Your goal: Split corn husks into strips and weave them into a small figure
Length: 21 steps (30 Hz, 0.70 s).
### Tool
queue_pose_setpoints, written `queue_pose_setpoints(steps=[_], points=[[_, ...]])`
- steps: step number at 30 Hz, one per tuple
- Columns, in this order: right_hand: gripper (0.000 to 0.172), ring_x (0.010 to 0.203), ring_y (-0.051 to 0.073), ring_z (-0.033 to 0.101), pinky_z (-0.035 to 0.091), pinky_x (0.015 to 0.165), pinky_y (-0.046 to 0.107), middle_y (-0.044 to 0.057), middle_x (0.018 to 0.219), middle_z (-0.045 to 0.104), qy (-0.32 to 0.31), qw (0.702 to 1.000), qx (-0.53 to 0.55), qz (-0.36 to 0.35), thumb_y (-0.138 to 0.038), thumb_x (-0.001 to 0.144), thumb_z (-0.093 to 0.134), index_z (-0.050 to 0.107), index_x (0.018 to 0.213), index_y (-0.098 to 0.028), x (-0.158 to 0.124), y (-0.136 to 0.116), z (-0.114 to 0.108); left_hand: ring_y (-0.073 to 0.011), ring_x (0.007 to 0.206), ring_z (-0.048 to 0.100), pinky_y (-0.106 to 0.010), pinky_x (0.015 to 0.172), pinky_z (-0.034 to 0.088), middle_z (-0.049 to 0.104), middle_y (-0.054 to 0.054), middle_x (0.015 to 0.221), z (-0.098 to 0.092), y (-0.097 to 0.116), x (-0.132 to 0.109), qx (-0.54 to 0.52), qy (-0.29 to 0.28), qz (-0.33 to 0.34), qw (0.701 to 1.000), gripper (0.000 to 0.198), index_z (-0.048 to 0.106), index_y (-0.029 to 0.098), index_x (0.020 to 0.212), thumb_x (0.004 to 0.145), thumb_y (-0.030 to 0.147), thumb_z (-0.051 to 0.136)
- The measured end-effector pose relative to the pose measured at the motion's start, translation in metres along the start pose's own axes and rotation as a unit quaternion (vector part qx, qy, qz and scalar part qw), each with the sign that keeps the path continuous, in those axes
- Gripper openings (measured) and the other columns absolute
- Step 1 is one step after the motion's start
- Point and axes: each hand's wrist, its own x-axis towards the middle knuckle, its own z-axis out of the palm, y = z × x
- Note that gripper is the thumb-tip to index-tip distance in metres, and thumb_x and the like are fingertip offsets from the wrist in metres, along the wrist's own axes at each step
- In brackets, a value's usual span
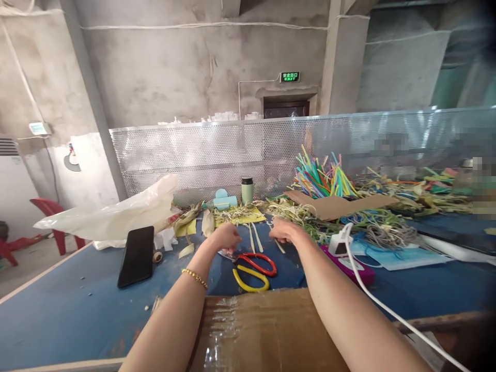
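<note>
Two hands, one scissors, one phone

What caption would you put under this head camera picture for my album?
Left hand and right hand near red-and-yellow scissors, beside pale strips, on a cluttered blue table.

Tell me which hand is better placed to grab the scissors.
Probably the right hand: the scissors have their handles lying nearer it, while the left hand sits over the blade end.

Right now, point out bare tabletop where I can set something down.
Widest bare patch: blue table left of the phone, toward the near-left edge. A smaller one lies right of the white cable. Crowded around the scissors and the straws.
</note>
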Motion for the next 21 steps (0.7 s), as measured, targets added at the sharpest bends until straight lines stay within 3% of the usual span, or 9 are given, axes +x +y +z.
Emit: queue_pose_setpoints(steps=[3,5,6,8,10,11,16,19,21], points=[[0.021,0.037,0.015,0.054,0.041,0.041,0.024,0.007,0.04,0.056,-0.023,1.0,0.002,0.01,-0.014,0.066,0.064,0.06,0.046,-0.012,-0.003,-0.005,-0.011,-0.0129,0.042,0.055,-0.022,0.044,0.044,0.059,-0.002,0.049,0.002,0.003,-0.001,0.062,-0.033,-0.02,0.997,0.017,0.062,0.014,0.057,0.073,0.013,0.055],[0.02,0.034,0.01,0.048,0.038,0.038,0.021,0.006,0.042,0.057,-0.028,0.992,0.12,-0.025,-0.012,0.068,0.062,0.059,0.049,-0.011,-0.008,-0.008,-0.016,-0.0127,0.041,0.053,-0.022,0.044,0.044,0.056,0.0,0.045,0.002,0.005,-0.002,0.075,-0.039,-0.019,0.996,0.016,0.062,0.014,0.057,0.071,0.011,0.055],[0.017,0.034,0.008,0.046,0.036,0.036,0.019,0.005,0.045,0.058,-0.039,0.976,0.208,-0.056,-0.01,0.069,0.061,0.059,0.053,-0.011,-0.01,-0.01,-0.018,-0.013,0.041,0.053,-0.021,0.044,0.043,0.054,0.0,0.043,0.002,0.005,-0.002,0.079,-0.042,-0.016,0.996,0.015,0.063,0.014,0.057,0.07,0.01,0.055],[0.005,0.037,0.005,0.044,0.034,0.035,0.016,0.004,0.056,0.064,-0.072,0.911,0.385,-0.126,-0.009,0.07,0.062,0.061,0.066,-0.011,-0.013,-0.012,-0.02,-0.0133,0.042,0.054,-0.021,0.045,0.043,0.051,0.001,0.039,0.002,0.005,-0.003,0.093,-0.044,-0.005,0.995,0.014,0.064,0.014,0.057,0.068,0.01,0.056],[0.007,0.04,0.004,0.046,0.036,0.035,0.014,0.004,0.066,0.067,-0.114,0.851,0.483,-0.168,-0.011,0.07,0.066,0.062,0.076,-0.01,-0.014,-0.013,-0.02,-0.0137,0.043,0.056,-0.021,0.046,0.044,0.052,0.0,0.04,0.002,0.004,-0.004,0.098,-0.042,0.006,0.994,0.014,0.065,0.015,0.058,0.068,0.012,0.057],[0.01,0.041,0.004,0.047,0.037,0.036,0.014,0.005,0.067,0.067,-0.136,0.839,0.497,-0.176,-0.012,0.07,0.068,0.063,0.077,-0.01,-0.015,-0.014,-0.019,-0.0141,0.045,0.057,-0.021,0.047,0.044,0.054,0.0,0.042,0.001,0.005,-0.005,0.104,-0.038,0.011,0.994,0.014,0.066,0.015,0.058,0.069,0.013,0.057],[0.014,0.038,0.004,0.044,0.036,0.031,0.014,0.005,0.06,0.065,-0.225,0.85,0.444,-0.173,-0.019,0.072,0.071,0.064,0.069,-0.007,-0.015,-0.015,-0.018,-0.0192,0.063,0.065,-0.026,0.061,0.049,0.067,-0.007,0.061,0.007,0.011,-0.007,0.201,-0.012,0.046,0.978,0.016,0.07,0.015,0.065,0.074,0.019,0.058],[0.012,0.039,0.004,0.047,0.039,0.033,0.014,0.005,0.059,0.064,-0.167,0.821,0.517,-0.174,-0.014,0.073,0.072,0.063,0.07,-0.007,-0.006,-0.009,-0.025,-0.0241,0.081,0.068,-0.03,0.071,0.05,0.072,-0.013,0.081,0.016,0.013,-0.006,0.255,0.021,0.048,0.965,0.014,0.072,0.015,0.075,0.073,0.023,0.061],[0.009,0.047,0.006,0.055,0.048,0.043,0.015,0.005,0.065,0.065,-0.022,0.757,0.635,-0.154,-0.01,0.075,0.07,0.061,0.075,-0.009,0.004,-0.001,-0.034,-0.0253,0.085,0.067,-0.03,0.074,0.05,0.073,-0.014,0.087,0.021,0.013,-0.003,0.268,0.031,0.039,0.962,0.015,0.073,0.016,0.078,0.072,0.024,0.062]])
